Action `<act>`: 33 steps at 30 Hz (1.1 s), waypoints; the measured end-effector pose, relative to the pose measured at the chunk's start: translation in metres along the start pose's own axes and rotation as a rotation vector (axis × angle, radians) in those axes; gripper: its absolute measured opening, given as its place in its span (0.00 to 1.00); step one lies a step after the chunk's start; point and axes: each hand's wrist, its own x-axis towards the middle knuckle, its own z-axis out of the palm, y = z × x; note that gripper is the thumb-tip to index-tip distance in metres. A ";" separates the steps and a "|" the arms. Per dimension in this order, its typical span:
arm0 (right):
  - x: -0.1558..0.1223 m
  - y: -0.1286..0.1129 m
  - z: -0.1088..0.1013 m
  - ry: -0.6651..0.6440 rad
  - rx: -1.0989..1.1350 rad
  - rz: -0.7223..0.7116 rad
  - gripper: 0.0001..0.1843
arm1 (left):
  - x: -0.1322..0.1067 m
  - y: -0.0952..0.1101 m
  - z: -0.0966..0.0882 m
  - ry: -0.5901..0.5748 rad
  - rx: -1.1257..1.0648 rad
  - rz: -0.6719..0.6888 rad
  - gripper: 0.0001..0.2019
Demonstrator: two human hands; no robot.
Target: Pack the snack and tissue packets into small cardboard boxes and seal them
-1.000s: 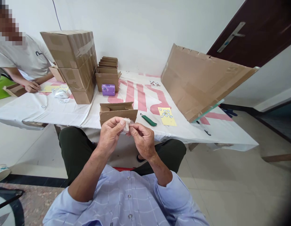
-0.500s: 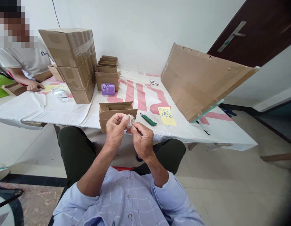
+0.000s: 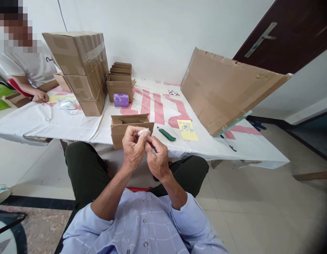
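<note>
A small crumpled piece of clear plastic wrap (image 3: 143,131) is pinched between my two hands, just in front of the table edge. My left hand (image 3: 133,148) is closed on it with the thumb on top. Fingers of my right hand (image 3: 157,157) are closed at its lower side, touching the left thumb. Whatever the wrap may contain is hidden. Just behind my hands stands an open cardboard box (image 3: 130,121). A green utility knife (image 3: 166,134) lies to the right of it, and further right is a yellow card (image 3: 187,130) with small blue-outlined shapes.
Taped cardboard boxes (image 3: 85,81) are stacked at left, beside a row of open cartons (image 3: 119,86) and a purple packet (image 3: 121,100). A large cardboard panel (image 3: 227,91) leans at right, near a dark pen-like item (image 3: 229,144). Another person (image 3: 28,72) sits at far left.
My hands have drawn closer together, the left moving slightly right and the right slightly left. The plastic wrap is now more covered by my fingers. The other person's hand has shifted a little.
</note>
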 end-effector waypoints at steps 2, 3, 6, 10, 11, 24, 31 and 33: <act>0.001 0.002 -0.003 0.024 -0.037 0.010 0.13 | -0.001 -0.002 -0.003 -0.014 -0.040 0.007 0.16; 0.001 0.002 -0.005 0.026 -0.057 0.012 0.14 | -0.001 -0.002 -0.007 -0.049 -0.061 -0.004 0.18; 0.004 0.002 -0.015 -0.013 -0.084 0.001 0.15 | 0.004 0.002 -0.023 -0.203 -0.066 -0.081 0.23; 0.008 0.001 -0.025 -0.098 -0.121 -0.034 0.15 | 0.013 0.011 -0.042 -0.308 0.002 -0.155 0.20; 0.009 0.000 -0.026 -0.109 -0.146 -0.042 0.15 | 0.015 0.013 -0.044 -0.328 0.013 -0.149 0.18; 0.007 0.005 -0.022 -0.292 -0.743 -0.161 0.11 | 0.014 0.010 -0.054 -0.512 0.379 0.094 0.09; -0.010 0.000 -0.021 -0.147 -0.198 -0.116 0.16 | 0.004 -0.004 -0.052 -0.387 -0.017 -0.163 0.18; -0.014 -0.001 -0.028 -0.092 -0.046 -0.033 0.16 | 0.002 -0.004 -0.053 -0.368 -0.094 -0.226 0.20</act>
